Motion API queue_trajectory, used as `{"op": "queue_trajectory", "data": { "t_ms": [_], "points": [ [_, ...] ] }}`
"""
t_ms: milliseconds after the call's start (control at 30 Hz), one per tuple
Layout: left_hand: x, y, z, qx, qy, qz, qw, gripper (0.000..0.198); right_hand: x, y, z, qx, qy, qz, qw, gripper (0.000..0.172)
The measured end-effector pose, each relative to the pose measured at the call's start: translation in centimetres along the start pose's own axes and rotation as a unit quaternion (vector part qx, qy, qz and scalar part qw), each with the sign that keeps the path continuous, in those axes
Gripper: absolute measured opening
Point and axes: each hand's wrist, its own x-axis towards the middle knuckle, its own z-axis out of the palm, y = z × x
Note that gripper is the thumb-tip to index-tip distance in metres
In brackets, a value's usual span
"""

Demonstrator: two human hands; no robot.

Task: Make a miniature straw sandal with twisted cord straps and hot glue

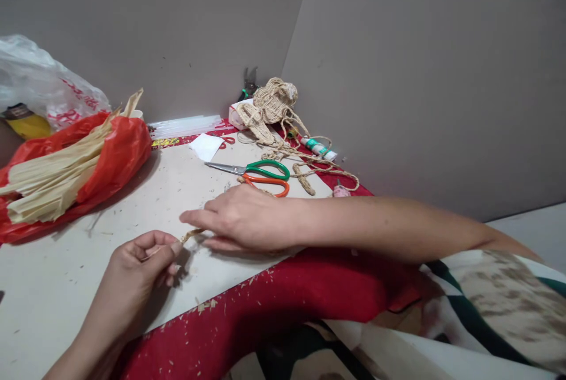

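Note:
A short length of brown braided straw cord [191, 235] spans the gap between my two hands, low over the pale board. My left hand [148, 259] pinches one end between thumb and fingertips. The cord runs in under my right hand [241, 218], which is closed around it with the index finger stretched toward the left; its other fingers are partly hidden. Just beyond that hand lies a pair of scissors [246, 170] with one green and one orange handle, blades pointing left. Some cord shows beneath the orange handle.
A red plastic bag [132, 147] of dried husks [57, 173] stands at left, near a clear bag [39, 82]. Behind are white sticks [188, 126], a white paper piece [206, 147], a coiled straw rope bundle [275, 100], pliers [250, 80] and a tube [319, 148]. Grey walls close off the back.

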Motion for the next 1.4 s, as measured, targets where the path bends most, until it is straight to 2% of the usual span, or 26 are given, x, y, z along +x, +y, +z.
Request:
{"op": "queue_trajectory", "data": {
  "t_ms": [67, 133, 200, 267, 333, 400, 467, 533, 600, 633, 667, 733, 767, 833, 900, 1000, 1133, 1233, 1333, 1400],
  "points": [
    [0.4, 0.0, 0.0, -0.077, -0.058, -0.047, 0.994, 0.027, -0.1, -0.1, 0.6, -0.099, 0.023, -0.059, 0.993, 0.027],
    [0.5, -0.1, 0.1, -0.109, -0.096, -0.068, 0.987, 0.028, 0.0, -0.1, 0.9, -0.14, 0.018, -0.096, 0.985, 0.026],
    [0.4, -0.1, 0.0, -0.112, -0.11, -0.074, 0.985, 0.029, 0.0, 0.0, 0.9, -0.114, -0.01, -0.104, 0.988, 0.026],
    [0.0, -0.1, 0.0, -0.072, -0.097, -0.056, 0.991, 0.029, 0.0, 0.2, 0.6, -0.026, -0.033, -0.087, 0.995, 0.023],
    [-0.6, 0.0, 0.0, 0.027, -0.056, 0.009, 0.998, 0.028, -0.1, 0.4, 0.3, 0.11, -0.038, -0.052, 0.992, 0.021],
    [-1.4, 0.1, 0.1, 0.153, 0.008, 0.129, 0.98, 0.021, -0.1, 0.7, 0.2, 0.269, -0.038, -0.015, 0.962, 0.025],
    [-2.2, 0.2, 0.3, 0.249, 0.063, 0.267, 0.929, 0.012, 0.0, 0.9, 0.3, 0.408, -0.054, 0.025, 0.911, 0.028],
    [-2.8, 0.2, 0.5, 0.304, 0.067, 0.376, 0.873, 0.006, 0.2, 1.2, 0.5, 0.501, -0.09, 0.065, 0.858, 0.028],
    [-3.0, 0.2, 0.6, 0.321, 0.059, 0.414, 0.85, 0.008, 0.2, 1.3, 0.7, 0.54, -0.129, 0.09, 0.827, 0.03],
    [-3.0, 0.2, 0.7, 0.314, 0.066, 0.398, 0.86, 0.007, 0.2, 1.3, 0.7, 0.541, -0.135, 0.089, 0.825, 0.031],
    [-2.9, 0.2, 0.6, 0.294, 0.073, 0.357, 0.883, 0.007, 0.0, 1.2, 0.7, 0.527, -0.127, 0.083, 0.836, 0.03],
    [-2.5, 0.2, 0.4, 0.226, 0.059, 0.223, 0.946, 0.017, -0.5, 1.0, 0.7, 0.447, -0.075, 0.061, 0.889, 0.028],
    [-2.2, 0.2, 0.2, 0.182, 0.029, 0.15, 0.971, 0.023, -0.8, 0.8, 0.7, 0.384, -0.04, 0.046, 0.921, 0.034],
    [-1.8, 0.2, -0.1, 0.095, -0.035, 0.03, 0.994, 0.033, -1.4, 0.5, 0.6, 0.257, 0.012, 0.011, 0.966, 0.051],
    [-1.5, 0.3, -0.2, 0.04, -0.064, -0.03, 0.997, 0.037, -1.7, 0.2, 0.7, 0.185, 0.031, -0.018, 0.982, 0.05],
    [-1.7, 0.5, 0.1, 0.026, -0.064, -0.05, 0.996, 0.04, -1.7, -0.1, 0.9, 0.17, 0.023, -0.028, 0.985, 0.046],
    [-2.0, 0.9, 0.5, 0.043, -0.034, -0.049, 0.997, 0.042, -1.3, -0.2, 1.1, 0.167, 0.01, -0.057, 0.984, 0.036],
    [-1.9, 0.9, 0.4, 0.041, -0.044, -0.054, 0.997, 0.039, -1.1, -0.2, 1.0, 0.214, -0.014, -0.046, 0.976, 0.033],
    [-1.8, 0.9, 0.2, 0.048, -0.052, -0.052, 0.996, 0.039, -0.9, 0.0, 0.6, 0.325, -0.052, -0.015, 0.944, 0.026],
    [-2.1, 0.9, 0.3, 0.071, -0.039, -0.025, 0.996, 0.036, -0.7, 0.2, 0.5, 0.437, -0.089, 0.022, 0.895, 0.026]
  ]
}}
